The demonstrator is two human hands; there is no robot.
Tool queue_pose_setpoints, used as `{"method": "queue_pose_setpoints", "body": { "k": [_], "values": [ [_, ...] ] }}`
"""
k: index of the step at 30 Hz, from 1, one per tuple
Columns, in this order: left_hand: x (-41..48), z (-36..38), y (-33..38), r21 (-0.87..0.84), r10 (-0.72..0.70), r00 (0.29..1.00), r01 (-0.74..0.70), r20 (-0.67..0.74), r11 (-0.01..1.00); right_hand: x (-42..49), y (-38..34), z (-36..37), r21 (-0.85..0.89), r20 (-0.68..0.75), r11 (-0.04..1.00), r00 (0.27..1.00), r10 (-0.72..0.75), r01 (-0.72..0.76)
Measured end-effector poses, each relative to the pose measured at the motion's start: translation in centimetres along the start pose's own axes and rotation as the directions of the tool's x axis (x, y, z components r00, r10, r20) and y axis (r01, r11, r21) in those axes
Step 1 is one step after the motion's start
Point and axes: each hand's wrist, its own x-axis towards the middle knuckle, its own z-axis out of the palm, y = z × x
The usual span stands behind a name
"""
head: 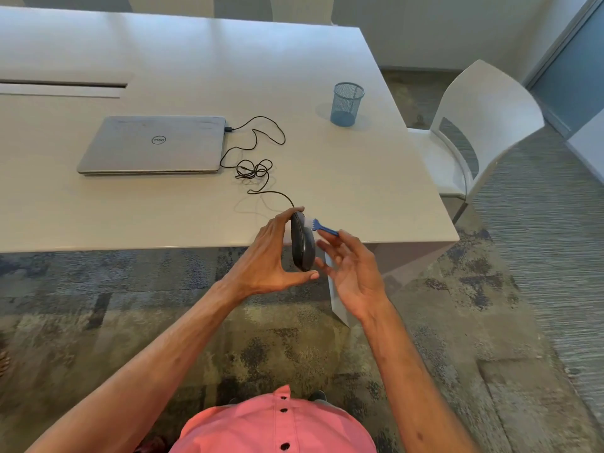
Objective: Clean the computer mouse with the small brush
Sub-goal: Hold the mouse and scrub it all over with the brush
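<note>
A black wired computer mouse (302, 244) is held on its side just past the table's front edge, gripped end to end by my left hand (268, 256). My right hand (351, 269) pinches the blue handle of a small brush (322, 227) between its upper fingers, the other fingers spread. The brush's white bristles touch the upper right side of the mouse. The mouse's black cable (258, 168) runs up over the table in loose coils.
The cable is plugged into a closed silver laptop (153, 145) on the white table (359, 178). A blue mesh pen cup (347, 104) stands at the back right. A white chair (483, 125) sits by the table's right side. Patterned carpet lies below.
</note>
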Motion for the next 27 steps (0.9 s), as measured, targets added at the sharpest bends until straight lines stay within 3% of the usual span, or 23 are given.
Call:
{"method": "queue_pose_setpoints", "body": {
  "k": [3,6,9,11,13,16,20,27],
  "values": [
    [0.2,-0.1,-0.5,0.032,-0.008,1.000,0.008,0.000,0.999,-0.6,-1.2,0.6,-0.223,-0.068,0.948,0.967,-0.247,0.227],
    [0.5,-0.1,-0.8,0.071,0.006,1.000,-0.006,-0.006,0.997,-0.9,-1.9,1.3,-0.499,-0.103,0.800,0.894,-0.437,0.334],
    [0.7,-0.1,-0.8,0.109,0.015,1.000,-0.014,-0.008,0.994,-0.9,-1.7,1.6,-0.710,-0.035,0.578,0.800,-0.599,0.402],
    [0.8,-0.1,-0.7,0.127,0.022,1.000,-0.021,-0.006,0.992,-1.1,-1.4,2.1,-0.797,0.096,0.388,0.731,-0.675,0.462],
    [0.9,-0.1,-0.6,0.145,0.041,0.999,-0.040,-0.004,0.989,-1.1,-1.2,2.4,-0.851,0.223,0.196,0.673,-0.705,0.487],
    [1.1,-0.1,-0.7,0.166,0.057,0.998,-0.056,-0.002,0.985,-1.1,-1.1,2.5,-0.884,0.321,0.009,0.619,-0.717,0.468],
    [1.1,-0.1,-1.0,0.195,0.070,0.998,-0.069,0.002,0.978,-1.1,-1.3,2.8,-0.886,0.403,-0.138,0.586,-0.703,0.443],
    [1.1,-0.1,-1.2,0.226,0.061,0.998,-0.054,-0.027,0.973,-1.7,-2.1,3.0,-0.894,0.442,-0.265,0.625,-0.643,0.361]
  ]
}}
